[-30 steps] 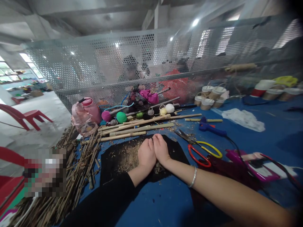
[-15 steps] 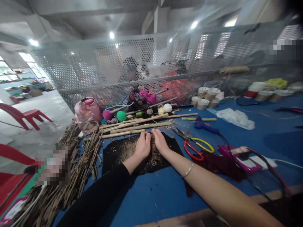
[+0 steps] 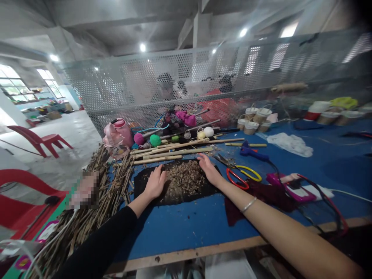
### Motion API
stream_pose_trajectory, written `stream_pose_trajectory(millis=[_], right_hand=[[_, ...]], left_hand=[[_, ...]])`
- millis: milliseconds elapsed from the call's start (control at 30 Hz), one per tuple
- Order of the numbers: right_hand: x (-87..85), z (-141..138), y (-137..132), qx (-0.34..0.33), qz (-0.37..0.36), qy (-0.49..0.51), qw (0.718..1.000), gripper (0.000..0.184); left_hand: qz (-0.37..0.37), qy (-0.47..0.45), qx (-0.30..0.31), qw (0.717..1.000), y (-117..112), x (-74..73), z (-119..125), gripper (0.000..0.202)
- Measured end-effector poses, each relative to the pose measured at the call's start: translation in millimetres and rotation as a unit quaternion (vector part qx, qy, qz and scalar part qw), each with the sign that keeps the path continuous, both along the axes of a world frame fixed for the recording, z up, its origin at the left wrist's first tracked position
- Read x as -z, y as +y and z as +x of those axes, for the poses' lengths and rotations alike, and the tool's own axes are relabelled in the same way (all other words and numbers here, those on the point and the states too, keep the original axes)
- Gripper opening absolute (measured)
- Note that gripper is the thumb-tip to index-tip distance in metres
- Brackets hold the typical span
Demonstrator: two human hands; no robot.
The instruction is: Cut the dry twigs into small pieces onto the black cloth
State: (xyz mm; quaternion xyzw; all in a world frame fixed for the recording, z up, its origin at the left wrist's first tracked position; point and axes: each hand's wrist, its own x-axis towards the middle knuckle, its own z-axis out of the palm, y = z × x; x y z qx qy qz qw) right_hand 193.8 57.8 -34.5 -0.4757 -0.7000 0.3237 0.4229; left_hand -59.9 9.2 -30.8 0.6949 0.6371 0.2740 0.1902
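A heap of brown dry flakes, like shredded bark or leaves (image 3: 187, 176), lies on a black cloth (image 3: 171, 199) on the blue table. At the heap's left side, my left hand (image 3: 155, 183) rests low over the cloth with its fingers stretched out and nothing in them. Across from it, my right hand (image 3: 209, 169) is also open, at the right edge of the heap, fingers pointing away from me. Scissors (image 3: 236, 172) with one red and one yellow handle lie just beyond my right hand.
Cut sticks (image 3: 174, 149) and yarn balls (image 3: 155, 140) line the far side. Left is a bundle of twigs (image 3: 87, 209) and a pink jug (image 3: 122, 133). On the right are a blue glue gun (image 3: 252, 154), small buckets (image 3: 251, 127) and a plastic bag (image 3: 290, 144). A perforated screen (image 3: 130, 85) stands behind.
My hands have moved apart from the middle of the cloth, left hand leftward and right hand rightward. Their fingers have opened, and the loose heap between them now shows.
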Motion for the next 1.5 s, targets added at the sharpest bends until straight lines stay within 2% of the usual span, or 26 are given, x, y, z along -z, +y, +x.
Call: stream_pose_trajectory(millis=[33,67,133,167,200,267,333,400,467,533,600,667,733,800,867,933,1000,1067,1133,1200,1233,1333,1500], right_hand=[[-2.4,-2,-6,-0.018,0.03,-0.037,0.999,0.088],[-4.8,-4,-13,-0.054,0.093,-0.119,0.987,0.098],[-9.4,-10,-23,-0.128,0.21,-0.275,0.929,0.108],[-11.2,-13,-27,-0.145,0.246,-0.326,0.901,0.108],[-12.6,-15,-28,-0.147,0.264,-0.357,0.884,0.105],[-14.0,-17,-27,-0.129,0.268,-0.381,0.876,0.097],[-13.7,-17,-23,-0.117,0.251,-0.375,0.885,0.093],[-11.9,-15,-20,-0.119,0.226,-0.336,0.906,0.096],[-8.8,-14,-17,-0.106,0.183,-0.254,0.944,0.094],[-4.8,-15,-14,-0.068,0.111,-0.14,0.982,0.083],[-1.0,-16,-10,-0.027,0.032,-0.04,0.998,0.075],[2.0,-16,-6,-0.004,-0.018,0.01,1.0,0.075],[3.9,-15,-2,0.005,-0.032,0.025,0.999,0.075],[5.2,-13,-1,0.008,-0.034,0.034,0.999,0.072],[6.5,-13,0,0.009,-0.034,0.045,0.998,0.068],[7.6,-14,-1,0.009,-0.033,0.054,0.998,0.065],[8.1,-15,-2,0.01,-0.032,0.064,0.997,0.063],[7.6,-15,-3,0.009,-0.03,0.076,0.997,0.062],[6.2,-15,-5,0.008,-0.026,0.088,0.996,0.061],[4.8,-14,-6,0.005,-0.022,0.096,0.995,0.059],[4.2,-14,-6,0.002,-0.019,0.099,0.995,0.058],[3.1,-14,-6,-0.014,-0.006,0.101,0.995,0.055],[2.2,-15,-7,-0.038,-0.012,0.077,0.996,0.056]], left_hand=[[0.001,0.004,0.0,1.0,0,-0.4,1,0.057],[0.002,0.009,-0.002,1.0,0,-0.7,2,0.058],[0.007,0.018,-0.006,1.0,2,-0.4,4,0.058],[0.009,0.021,-0.007,1.0,2,0.2,4,0.058],[0.011,0.023,-0.009,1.0,2,0.9,5,0.058],[0.014,0.02,-0.007,1.0,2,1.7,4,0.057],[0.012,0.013,-0.006,1.0,2,0.5,3,0.055],[0.002,0.013,-0.01,1.0,3,-3.0,4,0.054],[0.004,0.04,-0.012,0.999,6,-7.8,9,0.054],[0.03,0.086,0.001,0.996,9,-11.7,20,0.054],[0.049,0.109,0.033,0.992,12,-12.8,34,0.055],[0.039,0.068,0.076,0.994,13,-11.5,45,0.056],[0.046,-0.01,0.118,0.992,13,-9.9,49,0.055],[0.082,-0.045,0.122,0.988,12,-9.5,45,0.055],[0.096,-0.004,0.067,0.993,11,-10.4,37,0.058],[0.059,0.065,0.012,0.996,10,-11.4,30,0.063],[0.024,0.104,0.032,0.994,8,-11.8,30,0.067],[0.027,0.11,0.109,0.988,4,-12.0,37,0.082],[0.049,0.101,0.167,0.979,1,-12.7,50,0.111],[0.07,0.092,0.181,0.977,0,-14.1,64,0.132],[0.082,0.091,0.179,0.976,1,-14.8,70,0.136],[0.118,0.097,0.168,0.974,7,-15.7,84,0.13],[0.158,0.084,0.198,0.964,24,-10.7,93,0.101]])
